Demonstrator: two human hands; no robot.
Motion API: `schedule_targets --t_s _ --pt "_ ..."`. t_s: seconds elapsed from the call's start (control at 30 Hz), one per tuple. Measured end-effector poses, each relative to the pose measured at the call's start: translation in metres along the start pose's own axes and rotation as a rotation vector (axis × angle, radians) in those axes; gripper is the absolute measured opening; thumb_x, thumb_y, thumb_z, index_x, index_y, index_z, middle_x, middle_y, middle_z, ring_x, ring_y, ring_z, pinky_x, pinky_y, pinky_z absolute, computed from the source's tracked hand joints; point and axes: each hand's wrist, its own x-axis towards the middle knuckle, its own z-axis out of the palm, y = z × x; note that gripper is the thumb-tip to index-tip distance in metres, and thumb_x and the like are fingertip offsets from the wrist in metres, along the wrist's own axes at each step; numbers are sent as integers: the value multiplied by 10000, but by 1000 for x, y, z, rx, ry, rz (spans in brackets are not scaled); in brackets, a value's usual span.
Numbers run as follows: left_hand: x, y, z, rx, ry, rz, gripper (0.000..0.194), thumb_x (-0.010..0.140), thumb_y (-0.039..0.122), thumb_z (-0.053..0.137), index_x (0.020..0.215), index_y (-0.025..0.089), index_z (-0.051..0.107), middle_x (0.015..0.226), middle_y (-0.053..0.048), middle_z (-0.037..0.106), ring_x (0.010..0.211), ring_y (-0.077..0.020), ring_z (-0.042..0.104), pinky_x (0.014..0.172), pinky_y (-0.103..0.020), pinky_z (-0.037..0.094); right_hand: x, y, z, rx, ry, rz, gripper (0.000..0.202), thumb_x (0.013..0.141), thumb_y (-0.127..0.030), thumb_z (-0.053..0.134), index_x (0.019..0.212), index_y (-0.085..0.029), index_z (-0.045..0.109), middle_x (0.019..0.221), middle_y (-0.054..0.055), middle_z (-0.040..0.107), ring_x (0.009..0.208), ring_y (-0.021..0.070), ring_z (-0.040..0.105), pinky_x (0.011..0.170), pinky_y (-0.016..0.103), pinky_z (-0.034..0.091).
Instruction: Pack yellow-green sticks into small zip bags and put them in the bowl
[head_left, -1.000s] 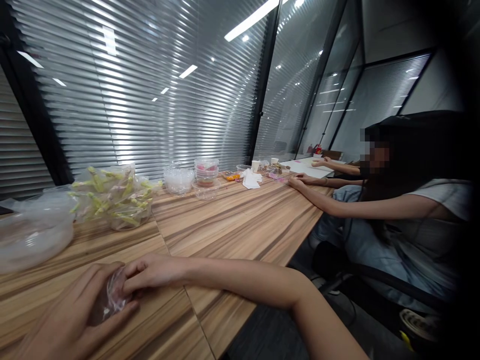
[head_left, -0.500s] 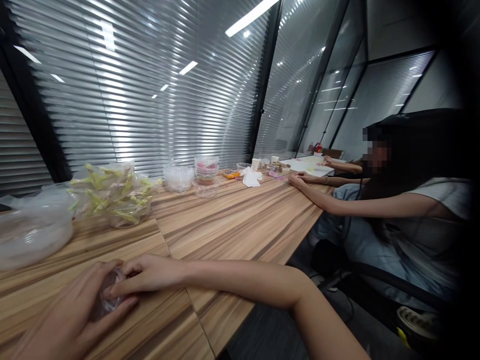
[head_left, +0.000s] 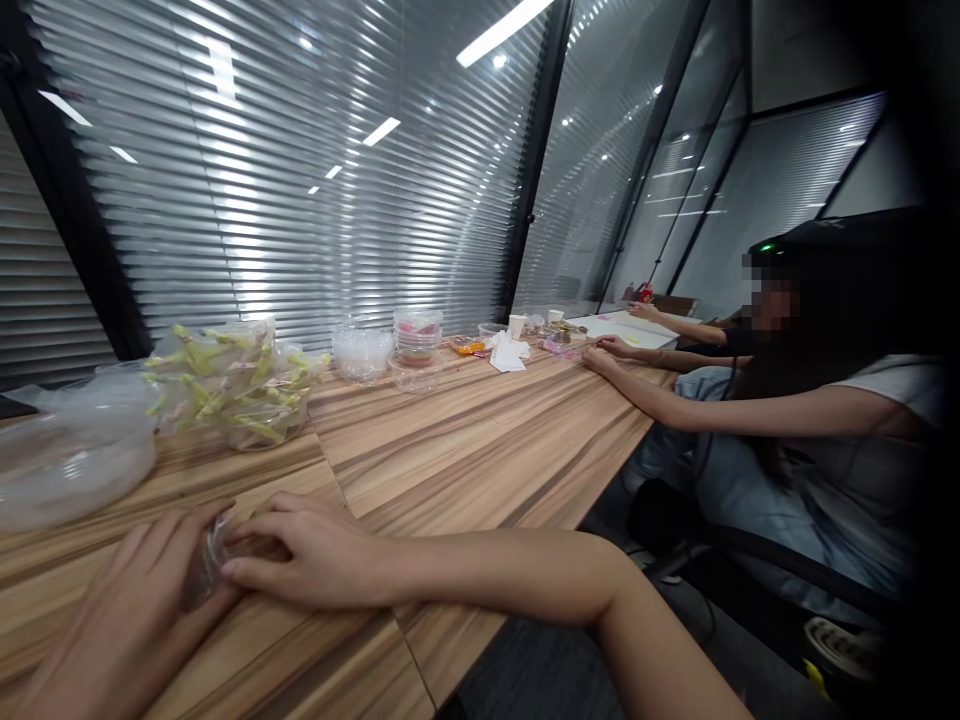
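On the near left of the wooden table (head_left: pixel 480 455), my left hand (head_left: pixel 135 600) curls around a crinkled, see-through plastic piece (head_left: pixel 212 560). Whether it is a small bag or a cup, and what is in it, I cannot make out. My right hand (head_left: pixel 315 550) comes in from the right, its thumb and bent fingers closed at the plastic's right edge. Both hands rest low over the tabletop. Beyond them stands a clear container (head_left: pixel 255 435) filled with several clear packets that have yellow-green ends. Left of it lie large translucent plastic bowls or lids (head_left: pixel 79 485).
Stacked clear tubs (head_left: pixel 364 355), pink-tinted cups (head_left: pixel 418 340), an orange packet (head_left: pixel 471 347) and white tissue (head_left: pixel 510 352) line the far side by the window blinds. A co-worker (head_left: pixel 825 400) sits at the right, forearms on the table; another person's arm shows farther back.
My right hand has shifted slightly right, its fingers drawn back from inside my left hand to the plastic's edge. The view has shifted a little. The farther person's hand has risen slightly.
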Motion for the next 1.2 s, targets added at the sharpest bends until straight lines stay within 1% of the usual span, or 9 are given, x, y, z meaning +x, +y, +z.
schedule_targets --t_s 0.1,0.23,0.4,0.5,0.73,0.87,0.93,1.07,1.2 --pt "-2 3 -2 59 -65 10 456 765 493 494 1153 330 320 1102 -19 477 1017 -241 463 894 -438 399 2 7 8 130 -76 37 398 838 -445 463 1073 -150 593 1021 54 554 971 105 488 868 182 373" --pt "-1 0 3 39 -42 -7 498 729 549 525 1127 303 355 1110 -20 493 1044 -233 465 914 -427 400 7 18 24 534 -96 278 326 727 -396 614 903 -122 630 875 35 596 779 74 524 703 159 396" --pt "3 15 -4 -103 -121 -159 546 728 599 501 1146 277 362 1130 -23 506 1060 -205 471 936 -378 401 6 5 23 1151 115 487 370 536 -354 758 744 -94 596 740 9 561 663 44 500 653 156 388" --pt "5 22 -9 -179 -160 -194 583 712 610 521 1173 296 352 1159 -14 494 1066 -188 469 928 -346 406 4 -4 18 1284 230 506 379 541 -353 757 756 -98 577 754 9 552 683 54 508 652 165 393" --pt "5 29 -13 -138 -180 -98 547 757 559 497 1214 304 343 1184 -13 473 1105 -192 425 960 -370 374 6 4 7 899 3 225 242 740 -326 603 793 -90 615 870 32 558 826 60 507 770 163 383" --pt "4 35 -15 -145 -182 -95 521 772 540 485 1200 262 377 1177 -42 482 1096 -201 433 955 -380 377 8 6 -1 783 -80 206 215 778 -281 555 776 -73 608 865 51 576 823 79 532 772 188 403" --pt "4 34 -14 -162 -145 -125 523 765 542 496 1184 245 398 1171 -50 492 1091 -205 443 951 -380 381 8 4 -7 529 -75 173 237 830 -294 486 816 -88 603 873 51 578 833 83 522 781 198 397" --pt "5 27 -13 -212 -45 -271 528 757 557 495 1165 230 423 1168 -59 510 1086 -218 467 940 -391 391 1 6 -28 -193 5 74 306 891 -336 375 1061 -147 545 1051 75 522 1000 129 451 872 262 360" --pt "6 25 -15 -233 3 -344 523 758 561 489 1152 221 436 1182 -63 511 1109 -219 465 968 -408 376 -6 26 -42 -686 -59 143 282 864 -261 389 1079 -142 528 1050 118 496 984 191 438 850 336 354"
